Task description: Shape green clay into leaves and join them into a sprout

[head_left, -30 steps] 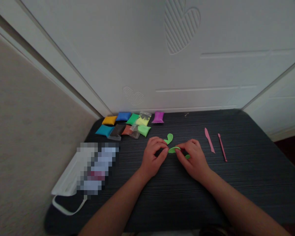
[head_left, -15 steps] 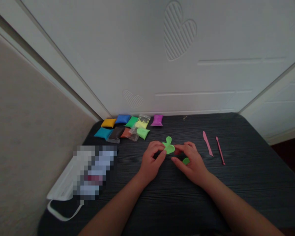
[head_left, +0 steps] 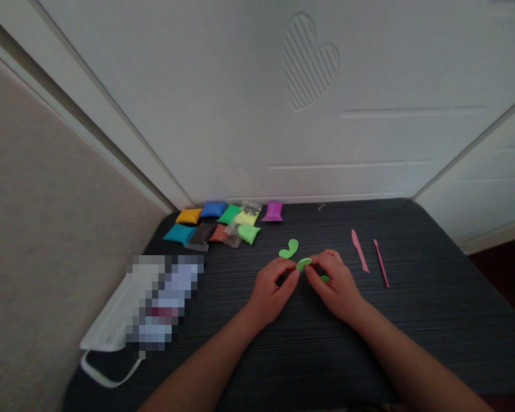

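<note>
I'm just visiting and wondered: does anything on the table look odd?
Nothing looks spilled or damaged. The one mild oddity is the white face mask beside the colourful packets, its loop trailing loose, since it seems unrelated to the green piece in the hands.

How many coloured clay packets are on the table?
9. Back row, from left: orange packet, blue packet, green packet, yellow packet, purple packet. Front row: teal packet, dark brown packet, red-brown packet, light green packet. Clear wrapping overlaps there, so another could be hidden.
</note>
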{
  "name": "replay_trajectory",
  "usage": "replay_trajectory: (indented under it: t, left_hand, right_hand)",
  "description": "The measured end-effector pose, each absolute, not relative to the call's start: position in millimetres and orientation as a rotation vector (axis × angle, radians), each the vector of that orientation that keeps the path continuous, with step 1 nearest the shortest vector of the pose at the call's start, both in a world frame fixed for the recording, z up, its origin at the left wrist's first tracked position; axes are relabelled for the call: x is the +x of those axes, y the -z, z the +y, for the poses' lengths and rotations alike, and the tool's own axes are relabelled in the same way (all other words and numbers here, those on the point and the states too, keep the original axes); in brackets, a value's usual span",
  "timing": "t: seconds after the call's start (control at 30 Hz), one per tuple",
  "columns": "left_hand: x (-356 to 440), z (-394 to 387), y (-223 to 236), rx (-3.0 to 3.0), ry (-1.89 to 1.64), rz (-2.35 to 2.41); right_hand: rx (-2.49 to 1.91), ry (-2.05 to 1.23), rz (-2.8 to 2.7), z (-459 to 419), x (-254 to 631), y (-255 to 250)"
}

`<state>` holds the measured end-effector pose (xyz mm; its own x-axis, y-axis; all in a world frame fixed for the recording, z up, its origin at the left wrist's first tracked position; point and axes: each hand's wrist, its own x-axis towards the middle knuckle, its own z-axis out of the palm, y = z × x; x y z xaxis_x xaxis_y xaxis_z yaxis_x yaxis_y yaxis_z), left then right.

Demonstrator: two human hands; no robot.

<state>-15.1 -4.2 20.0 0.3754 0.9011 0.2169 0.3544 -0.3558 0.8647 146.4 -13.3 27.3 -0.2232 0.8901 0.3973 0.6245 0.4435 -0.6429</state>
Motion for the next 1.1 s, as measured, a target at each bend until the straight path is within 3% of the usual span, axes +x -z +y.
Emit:
replay_trajectory:
  t: [1.1]
  left_hand:
    - [-14.2,-6.9,-15.1,2.081,-0.859,1.192]
  right_hand:
    - [-1.281,-0.458,-2.022,-17.0,145.1,-24.3]
